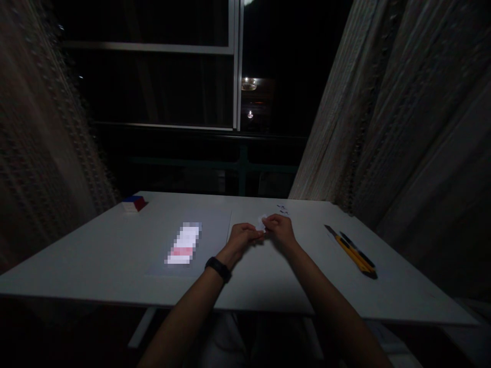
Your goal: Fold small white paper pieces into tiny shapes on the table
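Both my hands meet over the middle of the white table (pixel 95 266). My left hand (pixel 241 239) and my right hand (pixel 281 229) pinch a small white piece of paper (pixel 261 223) between their fingertips, just above the tabletop. A black watch (pixel 218 268) sits on my left wrist. A large pale sheet (pixel 215 214) lies flat on the table under and left of my hands.
A yellow utility knife (pixel 351 253) and a dark pen (pixel 356 249) lie to the right. A red, white and blue block (pixel 133 203) sits at the far left corner. A blurred card (pixel 184 244) lies left of my hands. Curtains flank a dark window behind.
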### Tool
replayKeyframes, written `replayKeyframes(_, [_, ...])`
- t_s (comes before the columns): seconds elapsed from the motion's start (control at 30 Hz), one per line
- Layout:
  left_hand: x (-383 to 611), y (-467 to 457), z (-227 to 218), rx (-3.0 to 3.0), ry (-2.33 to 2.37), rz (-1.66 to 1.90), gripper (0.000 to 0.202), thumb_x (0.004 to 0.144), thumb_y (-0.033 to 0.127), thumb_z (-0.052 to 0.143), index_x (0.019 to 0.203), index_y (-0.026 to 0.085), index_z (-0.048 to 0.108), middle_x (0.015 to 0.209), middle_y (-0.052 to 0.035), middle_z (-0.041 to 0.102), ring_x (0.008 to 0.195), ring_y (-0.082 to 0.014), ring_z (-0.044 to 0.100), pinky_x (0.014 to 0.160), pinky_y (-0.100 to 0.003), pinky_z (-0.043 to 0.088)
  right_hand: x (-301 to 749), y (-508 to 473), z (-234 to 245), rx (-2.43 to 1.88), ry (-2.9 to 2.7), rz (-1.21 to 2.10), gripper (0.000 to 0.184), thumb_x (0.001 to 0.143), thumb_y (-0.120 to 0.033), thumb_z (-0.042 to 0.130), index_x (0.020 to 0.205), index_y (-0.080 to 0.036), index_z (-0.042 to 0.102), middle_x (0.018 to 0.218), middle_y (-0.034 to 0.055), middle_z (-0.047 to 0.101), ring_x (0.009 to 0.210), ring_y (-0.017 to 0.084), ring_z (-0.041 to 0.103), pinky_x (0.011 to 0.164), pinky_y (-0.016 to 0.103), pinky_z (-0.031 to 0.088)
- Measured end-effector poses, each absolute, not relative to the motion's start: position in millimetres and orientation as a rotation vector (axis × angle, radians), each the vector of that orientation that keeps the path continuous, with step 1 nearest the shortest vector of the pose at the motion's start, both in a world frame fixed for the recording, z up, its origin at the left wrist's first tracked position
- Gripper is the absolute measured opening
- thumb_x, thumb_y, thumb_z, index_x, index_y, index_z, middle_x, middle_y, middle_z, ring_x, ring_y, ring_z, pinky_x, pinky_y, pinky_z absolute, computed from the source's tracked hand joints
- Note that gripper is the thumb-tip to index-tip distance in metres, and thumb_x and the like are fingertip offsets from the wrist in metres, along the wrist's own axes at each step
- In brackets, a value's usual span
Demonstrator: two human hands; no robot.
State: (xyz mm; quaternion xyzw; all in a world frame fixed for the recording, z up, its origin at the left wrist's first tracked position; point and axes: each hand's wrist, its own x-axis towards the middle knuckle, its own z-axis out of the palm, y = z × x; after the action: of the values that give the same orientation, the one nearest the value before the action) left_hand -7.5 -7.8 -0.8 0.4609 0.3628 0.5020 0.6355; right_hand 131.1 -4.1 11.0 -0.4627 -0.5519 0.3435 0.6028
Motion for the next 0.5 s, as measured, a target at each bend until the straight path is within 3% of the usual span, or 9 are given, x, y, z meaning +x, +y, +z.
replayKeyframes(0.5, [-6.6,-6.2,-1.6,1.180,0.839,1.141,0.036,0.045,0.034,0.083,0.058,0.009,0.060,0.055,-0.0077,0.064,0.046,-0.0135,0.058,0.042,-0.022,0.040,133.3,-6.8,12.2,-1.111,-1.370,0.696,0.032,0.061,-0.047,0.067,0.055,-0.017,0.056,0.043,-0.0011,0.054,0.040,0.012,0.048,0.040,0.023,0.035])
